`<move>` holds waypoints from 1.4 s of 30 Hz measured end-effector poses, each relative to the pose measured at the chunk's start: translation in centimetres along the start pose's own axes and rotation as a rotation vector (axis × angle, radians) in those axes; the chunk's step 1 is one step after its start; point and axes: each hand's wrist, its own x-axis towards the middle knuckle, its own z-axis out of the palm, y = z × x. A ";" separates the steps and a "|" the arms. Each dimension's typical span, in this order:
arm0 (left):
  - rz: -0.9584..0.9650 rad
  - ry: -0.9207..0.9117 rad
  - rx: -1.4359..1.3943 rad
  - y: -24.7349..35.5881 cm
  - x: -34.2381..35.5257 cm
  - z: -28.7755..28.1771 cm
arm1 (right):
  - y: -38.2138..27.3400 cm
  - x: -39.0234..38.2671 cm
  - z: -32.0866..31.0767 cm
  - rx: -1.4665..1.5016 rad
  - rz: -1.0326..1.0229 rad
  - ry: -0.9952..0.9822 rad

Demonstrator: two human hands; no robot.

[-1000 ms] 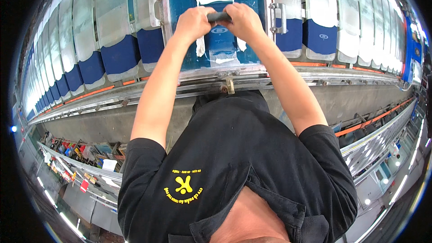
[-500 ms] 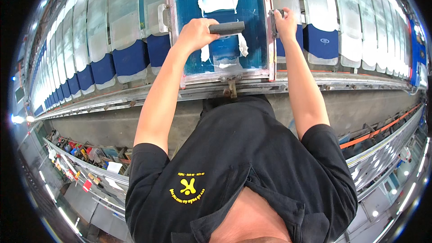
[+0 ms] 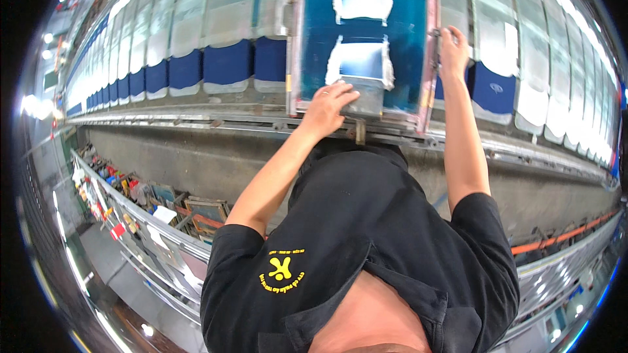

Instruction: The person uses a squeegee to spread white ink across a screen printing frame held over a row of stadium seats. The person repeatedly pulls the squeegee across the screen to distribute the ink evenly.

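Observation:
A screen-printing frame [image 3: 430, 0] with a pinkish rim and blue-green mesh lies before me. White ink borders two pale openings [image 3: 363, 60] in the mesh. At the frame's near end a grey squeegee [image 3: 369, 97] leans, its flat face showing. My left hand [image 3: 327, 108] is on the squeegee's left end, fingers laid across it; their undersides are hidden. My right hand [image 3: 454, 55] closes around the handle on the frame's right side, which it mostly covers. Another handle [image 3: 282, 16] on the left side is untouched. Dark blue fabric pieces [image 3: 492, 88] lie on boards beside the frame.
A long row of slanted boards [image 3: 229, 13] runs left and right, many carrying blue fabric. A metal rail [image 3: 216, 121] passes along its near edge. Behind me are racks holding bottles and frames [image 3: 203, 212], and an orange bar [image 3: 543, 243] on the right.
The squeegee has come toward me to the frame's near end and tilted, with my left hand on it. The frame and boards appear farther right in view. My right hand stays at the right side.

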 end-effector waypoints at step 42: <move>-0.174 -0.275 0.039 -20.6 6.6 -17.7 | -6.6 -21.9 25.6 -0.721 -0.817 -0.628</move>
